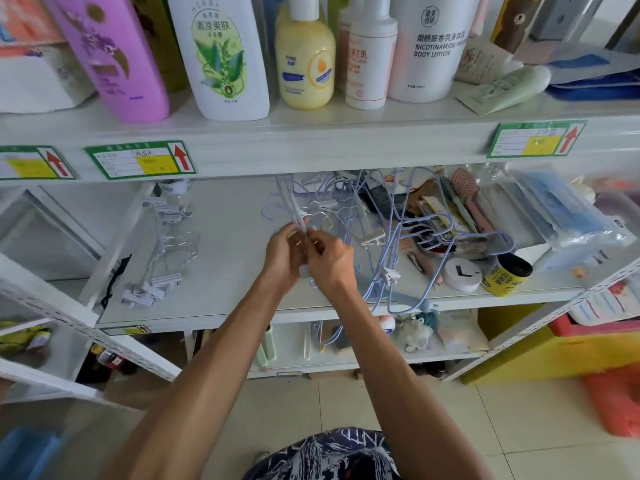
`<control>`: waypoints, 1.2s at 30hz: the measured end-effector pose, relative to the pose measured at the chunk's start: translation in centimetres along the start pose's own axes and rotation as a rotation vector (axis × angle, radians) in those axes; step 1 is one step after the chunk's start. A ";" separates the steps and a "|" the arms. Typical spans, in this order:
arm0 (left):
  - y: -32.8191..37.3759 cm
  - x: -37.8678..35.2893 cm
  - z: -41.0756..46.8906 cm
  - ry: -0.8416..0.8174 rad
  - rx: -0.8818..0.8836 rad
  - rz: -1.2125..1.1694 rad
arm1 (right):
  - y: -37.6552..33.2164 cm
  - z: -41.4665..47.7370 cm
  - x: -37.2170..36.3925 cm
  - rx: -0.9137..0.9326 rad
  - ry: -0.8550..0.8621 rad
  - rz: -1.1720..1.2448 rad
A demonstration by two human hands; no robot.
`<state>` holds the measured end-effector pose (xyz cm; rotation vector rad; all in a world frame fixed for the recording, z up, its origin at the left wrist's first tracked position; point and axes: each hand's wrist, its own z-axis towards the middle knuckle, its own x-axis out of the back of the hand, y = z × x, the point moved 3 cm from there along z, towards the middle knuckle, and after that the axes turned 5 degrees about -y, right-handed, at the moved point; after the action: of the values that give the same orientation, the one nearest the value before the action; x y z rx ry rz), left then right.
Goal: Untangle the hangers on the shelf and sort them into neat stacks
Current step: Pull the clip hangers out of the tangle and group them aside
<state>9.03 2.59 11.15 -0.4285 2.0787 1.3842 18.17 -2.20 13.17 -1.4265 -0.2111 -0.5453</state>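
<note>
A tangle of pale lilac wire hangers (391, 233) with white clips sprawls over the middle and right of the white shelf (225, 306). A sorted stack of white clip hangers (162, 258) with metal hooks lies at the shelf's left. My left hand (284, 258) and my right hand (329, 261) meet at mid-shelf, fingers pinched together on a white clip hanger (294, 209) that runs up and back into the tangle. My fingers hide the hanger's near end.
Hairbrushes (464, 195), a white round tin (462, 273), a yellow can (507, 275) and packs of blue items (561, 209) crowd the shelf's right. Lotion bottles (221, 57) stand on the shelf above. A lower shelf (346, 362) holds small goods.
</note>
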 end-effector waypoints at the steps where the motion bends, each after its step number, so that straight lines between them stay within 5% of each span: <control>1: 0.1 0.1 0.3 0.026 0.016 -0.008 | -0.1 0.0 -0.3 0.040 -0.011 -0.038; 5: 1.4 0.5 1.1 0.127 -0.037 0.286 | -0.6 0.5 0.3 0.053 -0.007 -0.077; 11: 3.0 0.6 -0.5 -0.063 0.047 0.043 | 1.6 2.3 3.1 -0.147 0.279 0.124; 14: 3.8 2.2 -1.8 -0.120 0.087 0.152 | 1.8 3.7 2.7 -0.258 0.086 0.095; 18: 5.1 5.0 -2.6 -0.084 0.126 0.294 | 1.3 4.9 0.1 -0.379 -0.075 0.433; 22: 7.5 7.8 -3.5 -0.052 0.103 0.498 | -1.2 5.6 -3.4 -0.182 -0.207 0.005; 28: 11.2 12.9 -4.2 0.085 0.100 0.600 | -4.9 7.1 -8.7 0.026 -0.439 -0.307; 36: 16.7 18.2 -5.2 0.146 0.036 1.100 | -5.6 6.8 -18.5 0.078 -0.377 -0.373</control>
<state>-15.99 5.66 13.04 0.7918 2.5623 1.8891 0.85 8.42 10.72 -1.4116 -0.8032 -0.5586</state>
